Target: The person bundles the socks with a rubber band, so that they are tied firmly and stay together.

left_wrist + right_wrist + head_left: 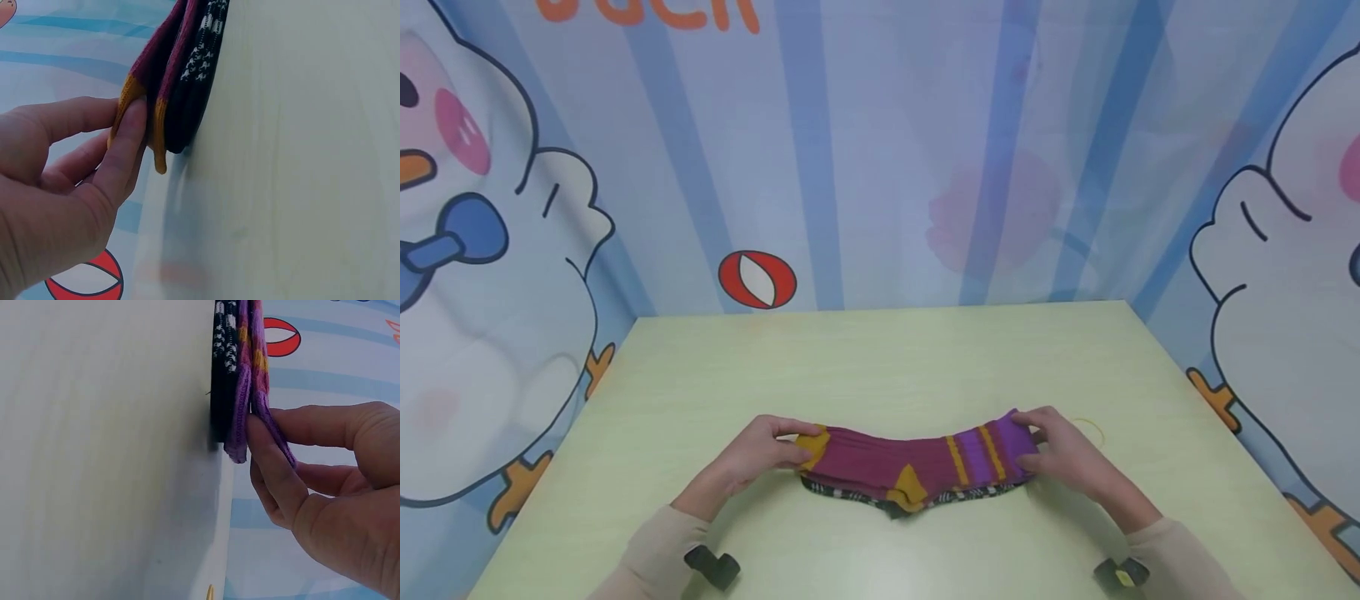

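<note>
A maroon sock (865,454) with a yellow toe and heel and a purple striped cuff lies stretched sideways near the table's front. My left hand (767,450) pinches its yellow toe (125,100) between thumb and fingers. At the other end, my right hand (1067,450) pinches the purple cuff (275,431). Both wrist views show a second maroon sock layer (164,106) under the pinched one, slightly apart from it. Beneath these lie black-and-white patterned socks (194,87), mostly covered in the head view.
A thin yellow loop (1092,429) lies on the pale table (880,367) beyond my right hand. A printed cloth backdrop (880,167) stands behind the table and along its sides. Dark devices (713,568) sit at both wrists.
</note>
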The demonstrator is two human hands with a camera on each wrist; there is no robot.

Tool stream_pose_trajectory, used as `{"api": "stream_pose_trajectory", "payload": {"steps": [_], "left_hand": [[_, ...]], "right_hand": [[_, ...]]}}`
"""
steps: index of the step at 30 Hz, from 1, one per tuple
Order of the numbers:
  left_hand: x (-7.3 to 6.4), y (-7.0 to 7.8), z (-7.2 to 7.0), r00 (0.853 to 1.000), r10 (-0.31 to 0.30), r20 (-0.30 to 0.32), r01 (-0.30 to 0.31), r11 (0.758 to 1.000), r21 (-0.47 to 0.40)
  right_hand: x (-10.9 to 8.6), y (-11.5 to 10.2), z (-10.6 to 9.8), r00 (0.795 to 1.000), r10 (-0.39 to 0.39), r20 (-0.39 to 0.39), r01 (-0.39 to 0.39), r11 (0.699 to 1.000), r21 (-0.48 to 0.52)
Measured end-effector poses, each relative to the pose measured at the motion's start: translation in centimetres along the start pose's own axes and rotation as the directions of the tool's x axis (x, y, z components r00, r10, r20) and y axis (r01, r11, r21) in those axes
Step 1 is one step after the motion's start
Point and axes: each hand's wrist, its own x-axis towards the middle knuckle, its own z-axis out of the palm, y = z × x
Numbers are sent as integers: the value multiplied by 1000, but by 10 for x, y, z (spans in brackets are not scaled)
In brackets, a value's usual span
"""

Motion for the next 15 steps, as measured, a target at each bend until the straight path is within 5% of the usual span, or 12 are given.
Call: {"api": "stream_pose_trajectory", "payload": {"steps": [5,15], "left_hand": [[0,2,0,1000,4,12,-4,1000,4],[-3,9,-12,997,-1,76,1,1000,-3]], "right_hand": [[-2,-3,-2,999,-27,18,27,999,-24],[-5,-5,-10,987,90,129,-104,990,100]]}}
